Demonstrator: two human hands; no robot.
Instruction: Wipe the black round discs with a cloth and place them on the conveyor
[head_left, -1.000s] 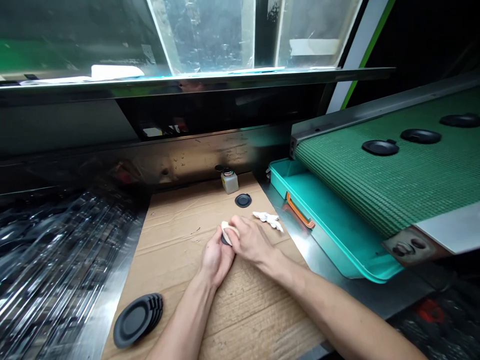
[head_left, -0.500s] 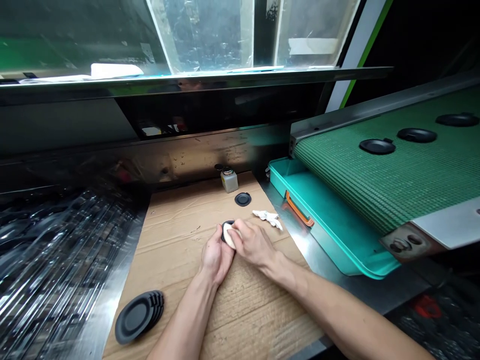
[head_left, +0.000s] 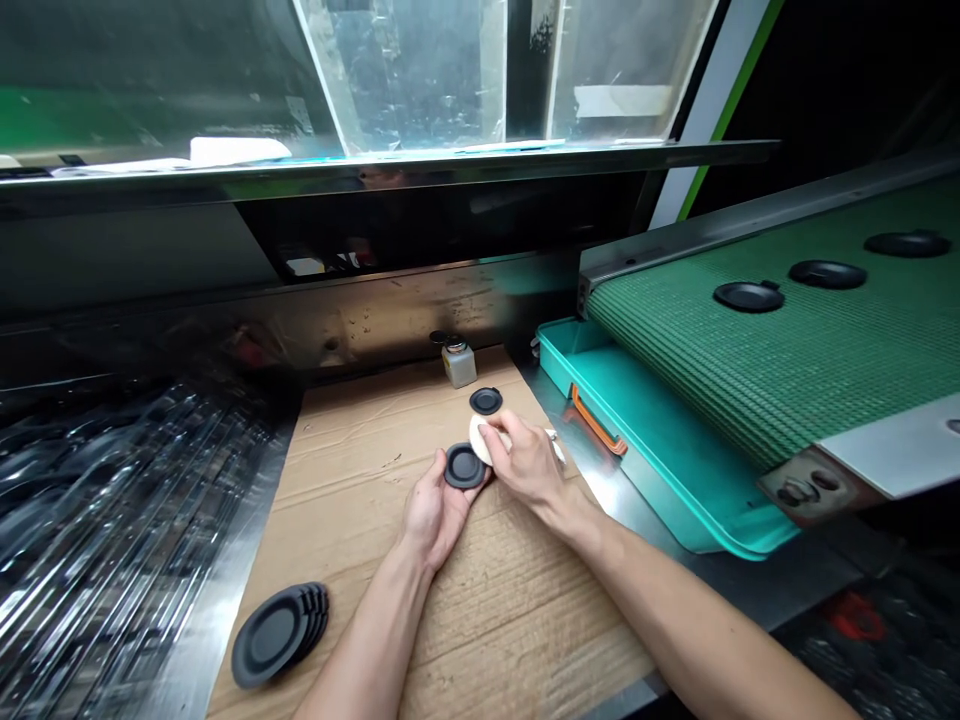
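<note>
My left hand (head_left: 436,515) holds a round black plastic lid (head_left: 464,466) face up, fingers beneath it and thumb at its left edge. In my right hand (head_left: 529,462) a white round pad (head_left: 480,440) is pinched, just at the upper right edge of that lid. Another black lid (head_left: 486,401) lies flat on the cardboard sheet (head_left: 352,480) farther back. A crumpled white cloth (head_left: 556,446) lies partly hidden behind my right hand. Near my left forearm a leaning stack of black lids (head_left: 274,638) rests on the cardboard.
A small square bottle (head_left: 459,362) stands at the cardboard's back edge. To the right, a green conveyor belt (head_left: 810,350) carries several black lids above a teal tray (head_left: 675,490) with an orange handle (head_left: 598,420). Clear plastic-wrapped items (head_left: 135,520) fill the left side.
My right hand has moved right and slightly up with the white pad, uncovering the lid in my left hand. The lids on the belt have shifted slightly left in view.
</note>
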